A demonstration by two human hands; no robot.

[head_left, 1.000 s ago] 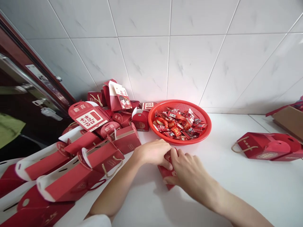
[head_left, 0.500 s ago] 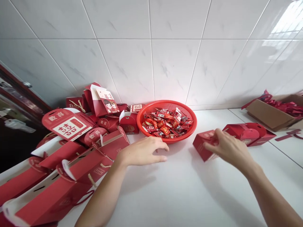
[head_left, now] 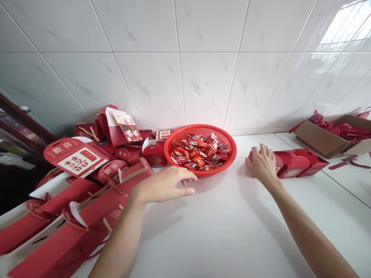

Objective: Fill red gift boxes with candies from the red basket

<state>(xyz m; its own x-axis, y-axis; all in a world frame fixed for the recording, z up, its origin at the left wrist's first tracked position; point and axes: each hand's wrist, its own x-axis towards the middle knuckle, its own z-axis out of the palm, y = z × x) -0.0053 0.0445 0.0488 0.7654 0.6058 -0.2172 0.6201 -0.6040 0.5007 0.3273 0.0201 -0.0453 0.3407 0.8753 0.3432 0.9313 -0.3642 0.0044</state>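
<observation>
My left hand (head_left: 165, 184) hovers in front of a red plastic basket (head_left: 199, 173), its fingers loosely apart and nothing in them. Wrapped candies (head_left: 199, 152) in red and orange wrappers lie heaped inside the basket. On the right, my right hand (head_left: 263, 164) rests against a small red paper box (head_left: 252, 156), its fingers stretched out over it; the hand covers most of that box. This box stands at the left end of a row with more red boxes (head_left: 295, 166), which have rounded lids and a pale printed emblem.
Many red gift boxes (head_left: 77, 158), some with open flaps and cord handles, are piled along the left side. A brown cardboard box (head_left: 315, 139) of red ribbon stands at the far right, with a loose red ribbon (head_left: 343, 162) before it. White wall tiles rise behind.
My right hand has moved the small red box back and right, up to the row, and its fingers have straightened. My left hand hangs nearly as before. The view has turned slightly right.
</observation>
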